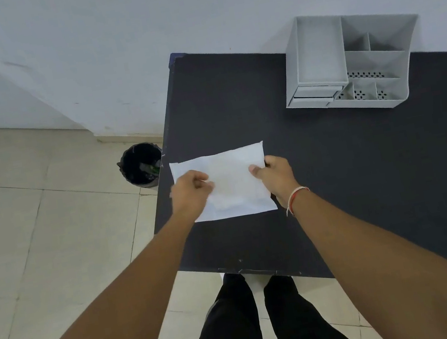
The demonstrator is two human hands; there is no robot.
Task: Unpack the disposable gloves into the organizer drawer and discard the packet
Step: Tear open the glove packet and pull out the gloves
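Left hand (191, 188) and right hand (273, 174) pinch the white packet (234, 185) above the table (336, 180).

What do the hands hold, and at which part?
The white packet: left hand pinches its left side, right hand its right edge.

Left grip (190, 188), right grip (272, 174) pinching.

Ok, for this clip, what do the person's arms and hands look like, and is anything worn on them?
Both forearms are bare, with no sleeves in view and no gloves on the left hand or the right hand. The only thing worn is a thin thread band, red and white, wrapped around the right wrist. No rings or watch are visible.
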